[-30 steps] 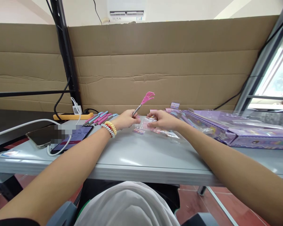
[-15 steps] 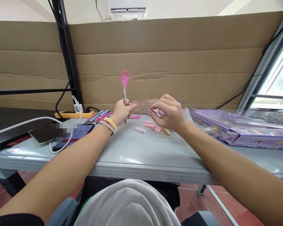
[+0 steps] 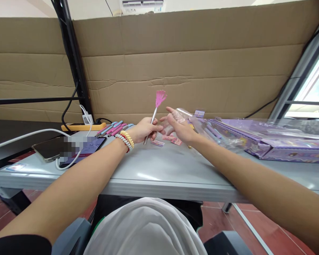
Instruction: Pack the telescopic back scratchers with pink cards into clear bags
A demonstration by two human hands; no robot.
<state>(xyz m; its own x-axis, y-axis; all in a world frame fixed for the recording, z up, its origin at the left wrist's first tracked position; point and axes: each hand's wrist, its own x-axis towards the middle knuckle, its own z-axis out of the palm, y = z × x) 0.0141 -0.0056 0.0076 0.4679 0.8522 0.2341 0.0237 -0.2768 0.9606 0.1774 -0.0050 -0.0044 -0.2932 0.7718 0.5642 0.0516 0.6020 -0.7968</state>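
Note:
My left hand (image 3: 143,131) grips the thin metal handle of a back scratcher (image 3: 160,97), its pink hand-shaped head tilted up and to the right. Close beside it is my right hand (image 3: 180,128), fingers stretched out and apart. Clear plastic wrapping (image 3: 184,113) shows just behind the right fingers; whether they touch it is hard to tell. Below the hands, small pink printed cards (image 3: 176,141) and a purplish card (image 3: 157,143) lie on the grey table (image 3: 149,170).
Pink, blue and grey handles (image 3: 114,128) lie in a group at the left. Phones (image 3: 49,148) with a white cable and an orange power strip (image 3: 82,127) are farther left. At right sits a purple box (image 3: 281,152) beside plastic-wrapped items (image 3: 214,132). Cardboard (image 3: 202,71) stands behind.
My left hand has moved right and tilted the back scratcher rightward. My right hand has gone from a pinch on clear plastic to spread fingers. The view has tipped slightly down.

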